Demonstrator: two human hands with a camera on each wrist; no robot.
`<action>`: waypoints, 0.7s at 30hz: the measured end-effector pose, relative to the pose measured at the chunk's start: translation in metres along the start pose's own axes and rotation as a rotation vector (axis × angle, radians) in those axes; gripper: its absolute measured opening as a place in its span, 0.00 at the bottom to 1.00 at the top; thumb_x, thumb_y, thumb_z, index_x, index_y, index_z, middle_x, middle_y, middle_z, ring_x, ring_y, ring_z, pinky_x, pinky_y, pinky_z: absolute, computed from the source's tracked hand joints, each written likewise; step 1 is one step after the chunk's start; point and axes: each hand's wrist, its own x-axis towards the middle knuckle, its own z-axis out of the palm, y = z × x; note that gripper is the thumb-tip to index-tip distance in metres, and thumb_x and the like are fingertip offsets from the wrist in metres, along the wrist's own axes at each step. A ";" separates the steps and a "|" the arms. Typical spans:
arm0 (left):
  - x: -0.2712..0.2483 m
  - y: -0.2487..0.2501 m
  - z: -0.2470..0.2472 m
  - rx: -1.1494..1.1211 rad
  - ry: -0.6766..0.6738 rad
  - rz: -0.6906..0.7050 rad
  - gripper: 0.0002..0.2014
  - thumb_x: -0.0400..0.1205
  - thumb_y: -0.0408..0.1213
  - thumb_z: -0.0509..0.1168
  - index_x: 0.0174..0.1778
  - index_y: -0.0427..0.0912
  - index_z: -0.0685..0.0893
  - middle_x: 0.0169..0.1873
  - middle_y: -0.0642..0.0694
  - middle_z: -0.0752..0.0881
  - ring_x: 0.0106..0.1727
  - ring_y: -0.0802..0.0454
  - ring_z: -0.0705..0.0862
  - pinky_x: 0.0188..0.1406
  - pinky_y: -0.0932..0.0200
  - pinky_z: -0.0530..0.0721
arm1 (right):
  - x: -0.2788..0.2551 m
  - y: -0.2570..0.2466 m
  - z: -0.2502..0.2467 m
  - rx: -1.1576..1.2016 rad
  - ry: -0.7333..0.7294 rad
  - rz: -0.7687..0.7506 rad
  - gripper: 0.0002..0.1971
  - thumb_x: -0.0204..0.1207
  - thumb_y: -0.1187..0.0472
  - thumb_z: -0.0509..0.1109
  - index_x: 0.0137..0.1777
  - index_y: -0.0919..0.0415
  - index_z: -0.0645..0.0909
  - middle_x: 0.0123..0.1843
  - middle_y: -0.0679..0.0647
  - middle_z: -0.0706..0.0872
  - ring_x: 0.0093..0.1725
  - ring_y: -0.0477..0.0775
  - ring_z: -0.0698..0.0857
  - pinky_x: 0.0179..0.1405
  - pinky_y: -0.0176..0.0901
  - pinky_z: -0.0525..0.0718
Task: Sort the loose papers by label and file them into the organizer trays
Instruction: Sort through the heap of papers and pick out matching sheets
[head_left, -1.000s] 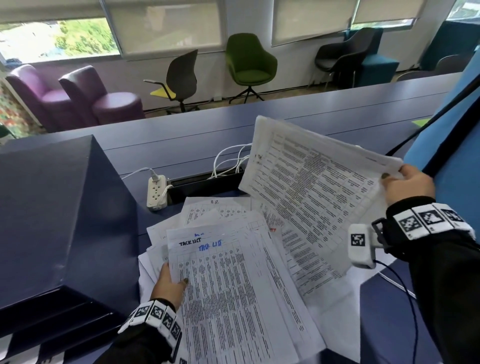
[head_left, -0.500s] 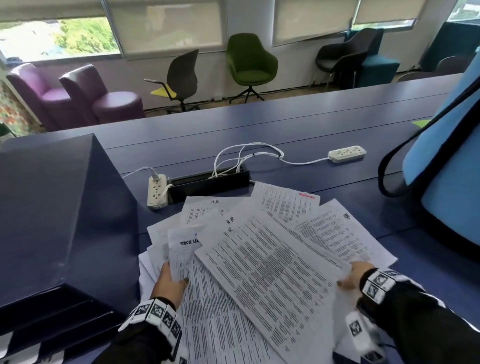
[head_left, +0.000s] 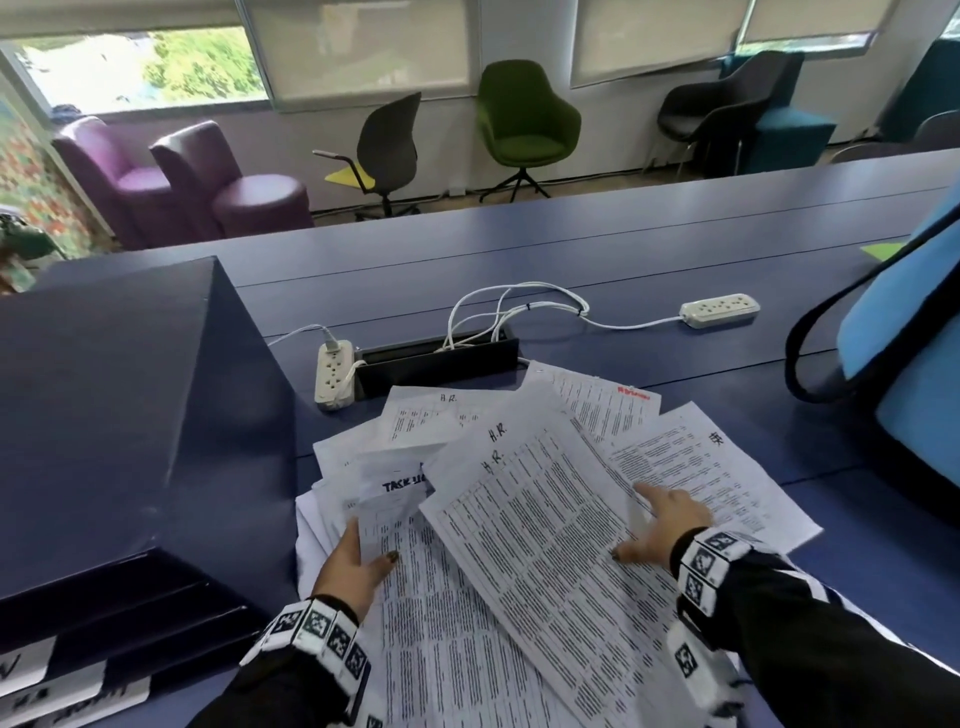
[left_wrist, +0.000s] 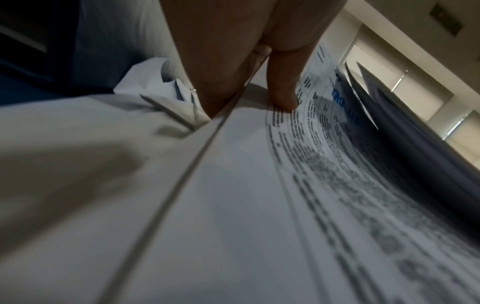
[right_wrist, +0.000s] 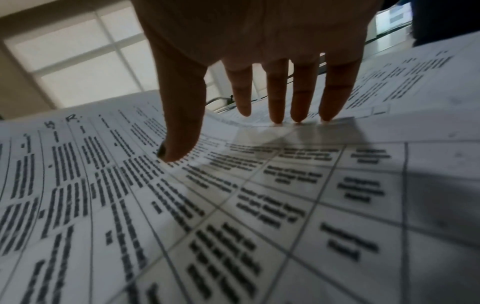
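The loose papers (head_left: 519, 519) lie fanned across the desk (head_left: 571, 249), labels showing so they can be read. The H.R. sheet (head_left: 545, 530) tops the pile; the right hand (head_left: 660, 525), fingers straight, presses it flat. The left hand (head_left: 353, 561) pinches the Task List sheets (head_left: 400, 486), apparently keeping that group apart. The organizer trays (head_left: 130, 597) sit at left.

Head view: high, angled forward and down across the desk (head_left: 597, 270) toward windows. Left wrist view: very close, low over the papers (left_wrist: 233, 205), looking along the left hand (left_wrist: 233, 51). Right wrist view: equally close, along the right hand (right_wrist: 259, 51). All three share the paper spread.
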 end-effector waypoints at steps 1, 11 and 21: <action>-0.002 0.000 0.000 -0.001 -0.011 0.001 0.34 0.79 0.27 0.68 0.80 0.46 0.63 0.68 0.45 0.80 0.69 0.43 0.78 0.72 0.44 0.73 | 0.000 -0.001 0.001 -0.002 -0.001 0.004 0.52 0.53 0.32 0.78 0.77 0.42 0.59 0.73 0.58 0.70 0.73 0.61 0.70 0.72 0.54 0.71; 0.007 -0.015 -0.004 -0.093 -0.114 -0.043 0.33 0.71 0.31 0.74 0.70 0.57 0.72 0.63 0.46 0.84 0.67 0.41 0.80 0.71 0.34 0.72 | 0.009 -0.006 0.003 0.106 0.007 -0.027 0.52 0.50 0.28 0.75 0.76 0.44 0.64 0.73 0.58 0.70 0.73 0.61 0.70 0.72 0.54 0.70; 0.017 -0.024 -0.003 -0.094 -0.176 -0.065 0.38 0.63 0.40 0.80 0.69 0.58 0.74 0.60 0.46 0.87 0.64 0.42 0.83 0.68 0.32 0.75 | 0.014 -0.009 -0.003 0.217 -0.024 -0.037 0.46 0.33 0.24 0.73 0.56 0.43 0.78 0.63 0.53 0.73 0.65 0.57 0.75 0.69 0.55 0.76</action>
